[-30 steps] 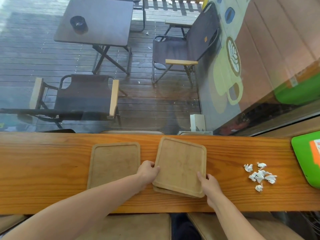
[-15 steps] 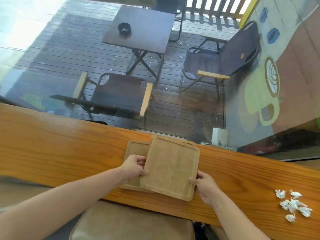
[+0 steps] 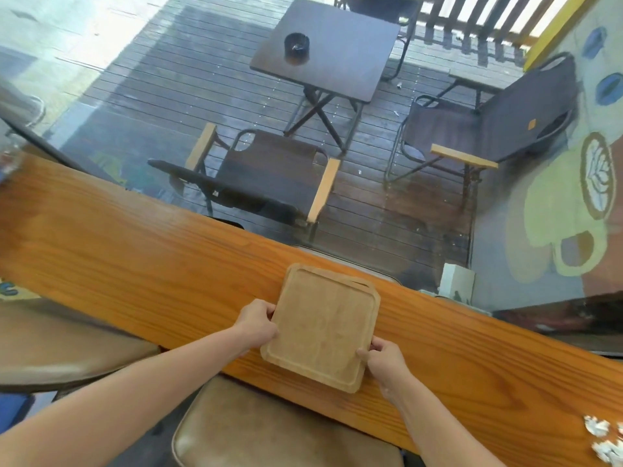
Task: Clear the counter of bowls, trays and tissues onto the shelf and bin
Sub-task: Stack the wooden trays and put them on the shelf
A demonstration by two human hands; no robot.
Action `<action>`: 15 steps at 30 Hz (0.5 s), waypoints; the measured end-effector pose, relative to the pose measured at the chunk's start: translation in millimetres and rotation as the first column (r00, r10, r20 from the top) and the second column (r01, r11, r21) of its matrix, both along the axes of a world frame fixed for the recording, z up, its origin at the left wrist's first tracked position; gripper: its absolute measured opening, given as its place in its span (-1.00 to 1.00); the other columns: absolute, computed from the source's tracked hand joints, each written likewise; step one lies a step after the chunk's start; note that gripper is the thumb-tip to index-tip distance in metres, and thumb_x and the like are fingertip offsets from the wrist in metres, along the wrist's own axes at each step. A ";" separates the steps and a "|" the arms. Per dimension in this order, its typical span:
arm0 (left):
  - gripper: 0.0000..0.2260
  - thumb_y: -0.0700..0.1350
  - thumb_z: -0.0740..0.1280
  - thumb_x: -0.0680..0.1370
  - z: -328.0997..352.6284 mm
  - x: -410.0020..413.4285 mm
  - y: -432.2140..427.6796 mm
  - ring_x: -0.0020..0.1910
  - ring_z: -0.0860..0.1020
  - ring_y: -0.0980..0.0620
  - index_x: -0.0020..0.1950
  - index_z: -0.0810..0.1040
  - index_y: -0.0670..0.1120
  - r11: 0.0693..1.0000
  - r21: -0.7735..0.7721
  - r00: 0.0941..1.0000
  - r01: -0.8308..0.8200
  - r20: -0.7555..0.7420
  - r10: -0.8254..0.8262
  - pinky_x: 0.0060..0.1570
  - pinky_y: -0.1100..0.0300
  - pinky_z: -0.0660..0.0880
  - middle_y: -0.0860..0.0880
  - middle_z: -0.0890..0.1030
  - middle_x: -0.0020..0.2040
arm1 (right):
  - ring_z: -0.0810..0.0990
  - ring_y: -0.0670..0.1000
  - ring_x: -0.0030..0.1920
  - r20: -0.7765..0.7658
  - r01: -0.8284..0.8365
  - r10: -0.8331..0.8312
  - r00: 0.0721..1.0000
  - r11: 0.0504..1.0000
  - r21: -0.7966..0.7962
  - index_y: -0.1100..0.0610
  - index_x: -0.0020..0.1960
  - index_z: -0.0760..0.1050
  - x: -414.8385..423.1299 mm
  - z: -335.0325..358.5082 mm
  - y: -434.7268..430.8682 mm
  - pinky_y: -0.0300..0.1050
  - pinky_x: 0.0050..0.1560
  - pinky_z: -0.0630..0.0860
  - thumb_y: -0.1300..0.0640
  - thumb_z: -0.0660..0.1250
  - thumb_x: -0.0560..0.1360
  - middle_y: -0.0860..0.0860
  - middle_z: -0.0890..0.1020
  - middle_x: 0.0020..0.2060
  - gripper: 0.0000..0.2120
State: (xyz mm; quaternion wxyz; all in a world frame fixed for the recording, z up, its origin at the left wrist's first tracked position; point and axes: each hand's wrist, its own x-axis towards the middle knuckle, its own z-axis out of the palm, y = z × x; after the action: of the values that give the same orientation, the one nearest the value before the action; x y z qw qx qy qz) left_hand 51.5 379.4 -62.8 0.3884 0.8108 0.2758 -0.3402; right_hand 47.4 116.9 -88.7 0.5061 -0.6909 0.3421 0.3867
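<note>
Two hands are gripping a stack of wooden trays [image 3: 320, 326] in the lower middle of the frame, on the long wooden counter [image 3: 135, 264]. The left hand [image 3: 258, 323] is closing over the stack's left edge, thumb on top and fingers curling underneath; the right hand [image 3: 384, 364] is pinching the lower right corner the same way. A second tray's rim is peeking out at the upper right edge, so the stack is sitting slightly askew. How many trays are lying underneath cannot be told. With the stack sitting squarely between both hands, neither one is nearer, so the lift probably needs both rising together, level. Crumpled tissues [image 3: 603, 439] are lying well apart at the lower right corner, nearer the right hand, not yet cleared.
</note>
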 end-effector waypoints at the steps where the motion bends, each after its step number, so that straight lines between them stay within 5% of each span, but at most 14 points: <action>1: -0.71 -0.31 0.41 0.49 -0.8 0.3 0.1 -0.16 0.55 0.15 -0.18 0.55 0.12 1.000 0.011 1.000 0.005 0.003 -0.005 -0.35 0.35 0.46 0.13 0.59 -0.14 | 0.64 0.02 0.04 0.002 -0.008 0.008 1.000 1.000 -0.009 0.10 0.19 0.62 0.2 -0.3 1.5 -0.03 0.05 0.61 0.29 0.29 0.60 0.00 0.71 0.02 -0.76; 5: -0.80 -0.30 0.38 0.50 -3.1 1.1 1.7 -0.19 0.57 0.15 -0.11 0.65 0.01 0.997 0.053 0.999 0.053 0.006 -0.053 -0.40 0.38 0.45 0.09 0.62 -0.12 | 0.61 0.07 0.14 0.018 -0.045 0.046 0.999 0.998 -0.045 0.09 0.29 0.57 1.7 0.9 6.4 0.05 0.20 0.58 0.27 0.27 0.61 0.00 0.67 0.09 -0.71; 10: -0.83 -0.22 0.35 0.54 -3.0 4.3 -1.4 -0.12 0.58 0.05 0.09 0.65 -0.07 0.999 0.044 1.000 0.030 -0.004 -0.030 -0.24 0.21 0.59 0.02 0.65 0.02 | 0.60 0.03 0.07 0.030 -0.087 0.088 0.996 0.996 -0.031 0.09 0.28 0.56 4.0 9.1 6.9 -0.14 -0.08 0.56 0.23 0.26 0.61 -0.03 0.65 0.08 -0.73; 15: -0.65 0.04 0.40 0.54 -10.1 11.6 -8.1 0.02 0.61 -0.01 0.26 0.55 -0.09 0.986 -0.047 0.985 -0.163 -0.073 0.159 -0.13 0.15 0.58 -0.03 0.63 0.10 | 0.62 0.07 0.07 0.063 0.041 -0.039 0.997 0.999 -0.021 0.06 0.16 0.57 9.7 8.8 18.2 -0.09 -0.11 0.60 0.18 0.32 0.58 0.05 0.64 0.16 -0.82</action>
State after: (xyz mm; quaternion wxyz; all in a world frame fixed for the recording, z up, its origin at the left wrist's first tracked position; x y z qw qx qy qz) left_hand 63.1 371.3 -72.8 0.4263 0.7629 0.3446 -0.3428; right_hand 57.0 135.2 -79.9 0.5166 -0.7011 0.3441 0.3510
